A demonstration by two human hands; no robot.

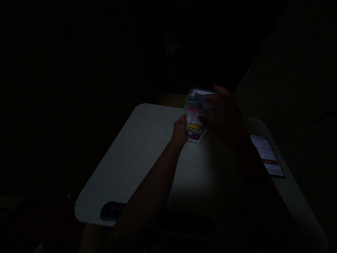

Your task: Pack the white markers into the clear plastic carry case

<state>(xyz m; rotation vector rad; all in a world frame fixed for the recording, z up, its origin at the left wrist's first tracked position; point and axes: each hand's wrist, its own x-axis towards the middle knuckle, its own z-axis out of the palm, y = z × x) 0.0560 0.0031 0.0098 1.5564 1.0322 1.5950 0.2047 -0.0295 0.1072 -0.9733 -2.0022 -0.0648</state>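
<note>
The scene is very dark. A small clear plastic box (pixel 196 112) with a white lid, coloured bits inside and a yellow label stands on a white table (pixel 137 154). My left hand (pixel 179 131) grips the box's lower left side with fingers curled. My right hand (pixel 223 116) wraps over its right side and top, fingers closed against the box.
A phone (pixel 267 154) with a lit screen lies on the table to the right of my right arm. A dark oval object (pixel 112 210) rests near the table's front edge. Beyond the table everything is black; a pale wall rises at the right.
</note>
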